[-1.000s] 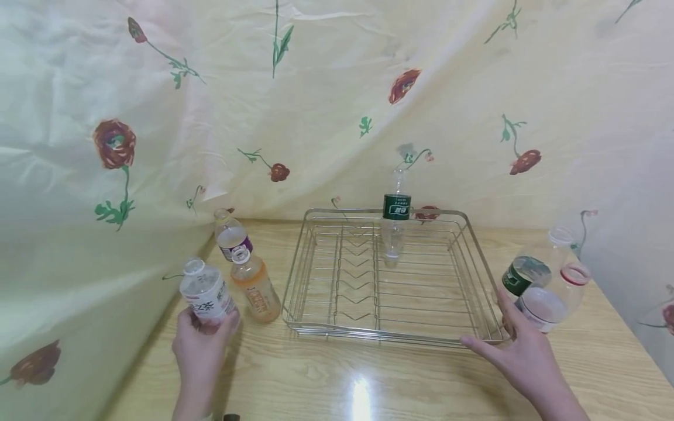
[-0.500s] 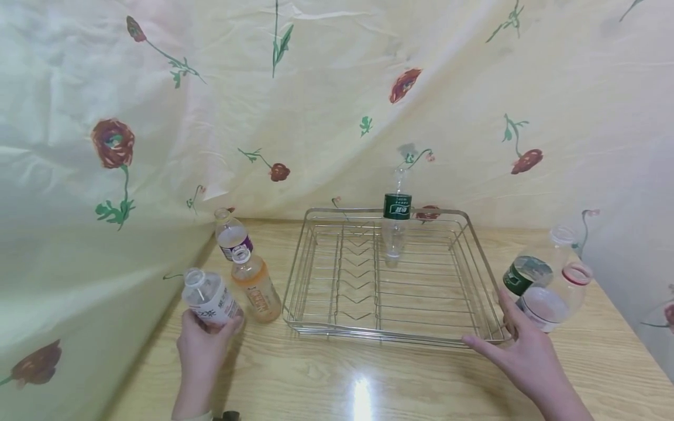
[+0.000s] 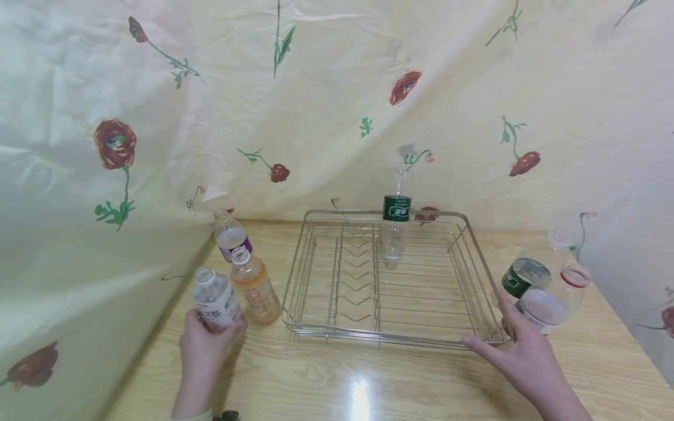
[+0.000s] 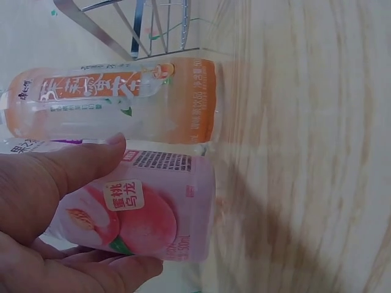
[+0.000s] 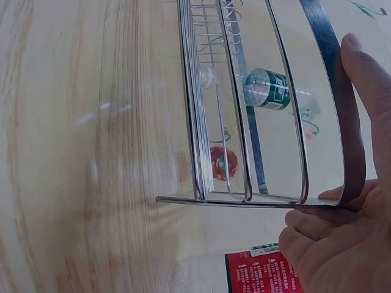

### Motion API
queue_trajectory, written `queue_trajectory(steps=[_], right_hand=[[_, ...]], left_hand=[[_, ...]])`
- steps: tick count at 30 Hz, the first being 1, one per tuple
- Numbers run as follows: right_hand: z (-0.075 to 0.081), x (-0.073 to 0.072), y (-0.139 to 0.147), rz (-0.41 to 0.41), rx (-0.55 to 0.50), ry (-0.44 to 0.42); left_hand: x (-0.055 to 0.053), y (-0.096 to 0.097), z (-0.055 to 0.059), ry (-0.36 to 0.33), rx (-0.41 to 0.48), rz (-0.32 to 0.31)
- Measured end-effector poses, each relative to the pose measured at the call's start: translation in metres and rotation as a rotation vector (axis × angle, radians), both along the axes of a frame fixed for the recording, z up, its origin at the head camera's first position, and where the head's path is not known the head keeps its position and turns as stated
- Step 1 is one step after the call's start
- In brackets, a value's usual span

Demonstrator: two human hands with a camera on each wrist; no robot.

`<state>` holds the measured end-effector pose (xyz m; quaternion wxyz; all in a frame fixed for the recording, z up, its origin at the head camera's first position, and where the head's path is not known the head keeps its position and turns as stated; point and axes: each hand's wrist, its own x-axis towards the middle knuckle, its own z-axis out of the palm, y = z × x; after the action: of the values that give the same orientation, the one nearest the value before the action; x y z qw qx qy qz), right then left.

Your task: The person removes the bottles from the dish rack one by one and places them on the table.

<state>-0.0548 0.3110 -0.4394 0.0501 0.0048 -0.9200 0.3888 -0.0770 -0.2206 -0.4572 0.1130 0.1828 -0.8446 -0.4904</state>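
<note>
My left hand (image 3: 205, 351) grips a clear plastic bottle (image 3: 216, 298), thumb on one side and fingers on the other. In the left wrist view the bottle's label shows a peach (image 4: 146, 220). Beside it stands an orange-labelled bottle (image 3: 256, 286), with a purple-labelled bottle (image 3: 231, 237) behind. At the front right corner of a wire dish rack (image 3: 379, 337), my right hand (image 3: 526, 368) holds the frame. Its thumb lies along the front rim and its fingers bend behind the side. A green-labelled bottle (image 3: 396, 209) stands neck down at the rack's back.
Right of the rack, close to my right hand, stand another green-labelled bottle (image 3: 518, 278) and a bottle with a red neck ring (image 3: 553, 298). A flowered cloth (image 3: 316, 117) hangs behind and along the left of the wooden table (image 3: 316, 380).
My left hand has shifted right with the peach-label bottle, bringing it closer to the orange-labelled one and more upright. The right hand and rack stay put.
</note>
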Motion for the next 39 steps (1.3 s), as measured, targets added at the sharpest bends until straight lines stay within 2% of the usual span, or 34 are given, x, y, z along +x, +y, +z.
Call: queue_trajectory(steps=[6,14,19,24,28,35,39], right_hand=[[0.000,-0.001,-0.001,0.000,-0.003,0.012],[0.001,0.001,0.000,0.004,0.033,0.011],[0.001,0.000,0.000,0.004,0.037,0.003],[0.001,0.000,-0.001,0.004,0.033,0.011],[0.001,-0.001,0.000,0.005,0.035,0.016],[0.001,-0.002,0.000,0.009,0.042,0.026],[0.001,-0.001,0.000,0.005,0.025,0.005]], left_hand=[[0.000,-0.001,-0.002,-0.025,-0.009,-0.011],[-0.001,-0.002,-0.005,-0.004,0.014,-0.029],[0.000,-0.004,-0.002,-0.035,0.009,-0.044],[0.004,-0.008,0.006,-0.098,0.027,-0.049],[0.008,-0.011,0.018,-0.126,0.058,-0.041],[0.013,-0.012,0.038,-0.048,0.045,0.010],[0.014,-0.009,0.050,0.006,0.075,0.036]])
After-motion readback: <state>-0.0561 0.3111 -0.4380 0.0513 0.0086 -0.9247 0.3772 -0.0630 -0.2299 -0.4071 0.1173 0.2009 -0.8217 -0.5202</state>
